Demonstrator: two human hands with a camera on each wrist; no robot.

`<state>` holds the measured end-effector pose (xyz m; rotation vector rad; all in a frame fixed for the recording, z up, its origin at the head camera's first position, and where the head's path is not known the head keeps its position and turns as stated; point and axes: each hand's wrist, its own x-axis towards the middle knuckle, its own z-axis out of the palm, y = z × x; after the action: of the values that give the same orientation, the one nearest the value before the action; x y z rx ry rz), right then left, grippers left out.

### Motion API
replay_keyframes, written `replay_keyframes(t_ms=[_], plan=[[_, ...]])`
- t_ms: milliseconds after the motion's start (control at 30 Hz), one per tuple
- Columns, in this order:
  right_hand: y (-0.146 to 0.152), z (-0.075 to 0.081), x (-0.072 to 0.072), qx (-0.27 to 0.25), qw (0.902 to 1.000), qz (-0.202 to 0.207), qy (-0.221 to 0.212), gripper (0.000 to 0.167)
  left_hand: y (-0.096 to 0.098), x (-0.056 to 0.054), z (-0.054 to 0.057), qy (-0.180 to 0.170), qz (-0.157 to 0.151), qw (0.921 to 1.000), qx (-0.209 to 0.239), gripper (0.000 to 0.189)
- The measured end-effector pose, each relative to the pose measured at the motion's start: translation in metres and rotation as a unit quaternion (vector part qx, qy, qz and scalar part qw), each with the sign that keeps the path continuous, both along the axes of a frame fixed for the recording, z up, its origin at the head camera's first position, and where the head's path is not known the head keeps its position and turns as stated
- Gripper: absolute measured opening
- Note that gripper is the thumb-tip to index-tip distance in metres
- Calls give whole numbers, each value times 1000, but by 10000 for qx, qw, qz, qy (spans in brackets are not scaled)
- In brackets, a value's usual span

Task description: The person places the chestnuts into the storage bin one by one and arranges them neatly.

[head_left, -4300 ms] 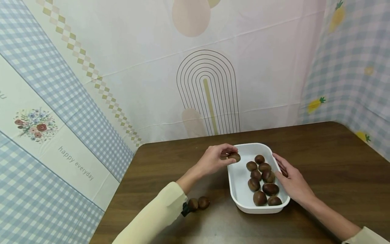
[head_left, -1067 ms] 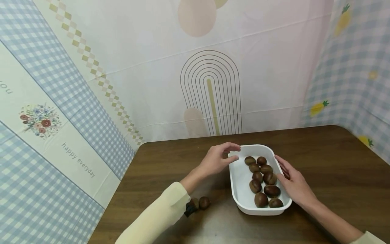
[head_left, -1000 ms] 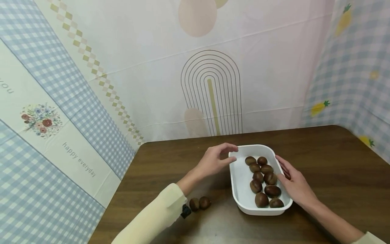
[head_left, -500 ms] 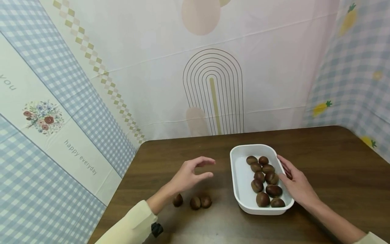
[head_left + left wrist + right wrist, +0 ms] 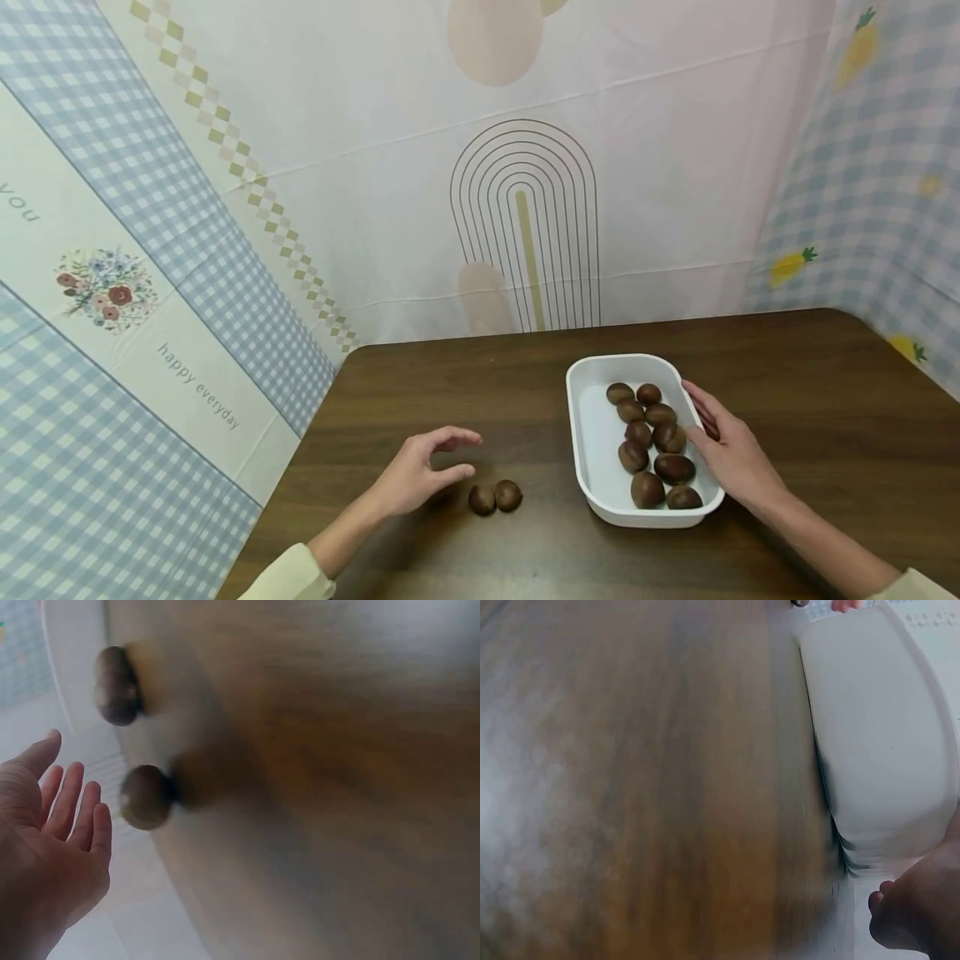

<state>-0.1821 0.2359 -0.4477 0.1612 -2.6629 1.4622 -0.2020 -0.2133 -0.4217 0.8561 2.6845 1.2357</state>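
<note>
My left hand [image 5: 420, 471] hovers low over the table with thumb and fingers spread and nothing between them. Just right of its fingertips, two brown chestnuts [image 5: 495, 497] lie side by side on the wood. Another chestnut [image 5: 146, 797] appears in the left wrist view, apart from that pair; in the head view the hand hides it. My right hand [image 5: 731, 450] grips the right side of a white tray [image 5: 592, 450], thumb over the rim and fingers along the outer wall. Several chestnuts [image 5: 673, 468] lie in the tray, mostly along its right half.
Everything stands on a dark brown wooden table [image 5: 525, 567]. A patterned cloth wall [image 5: 375, 167] rises behind its far edge, and checked cloth [image 5: 187, 417] hangs at the left.
Earlier my left hand held a chestnut at the tray's left rim and let it go inside, at the far end. It has since moved left and nearer. My right hand stayed on the tray.
</note>
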Motion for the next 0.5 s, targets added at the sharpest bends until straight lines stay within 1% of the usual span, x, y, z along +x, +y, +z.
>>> replay_keyframes(t_ms=[167, 267, 367, 500], plan=[[0, 0, 0, -4, 10000, 11, -15, 61, -20, 7, -13, -78, 134, 9998, -114, 38], [-1, 0, 0, 4, 10000, -3, -23, 61, -32, 12, -20, -190, 199, 9995, -139, 38], [-1, 0, 1, -2, 10000, -4, 2, 61, -40, 16, -24, -344, 314, 9988, -133, 38], [0, 0, 1, -7, 10000, 8, 12, 61, -45, 19, -26, -427, 412, 9981, -137, 38]])
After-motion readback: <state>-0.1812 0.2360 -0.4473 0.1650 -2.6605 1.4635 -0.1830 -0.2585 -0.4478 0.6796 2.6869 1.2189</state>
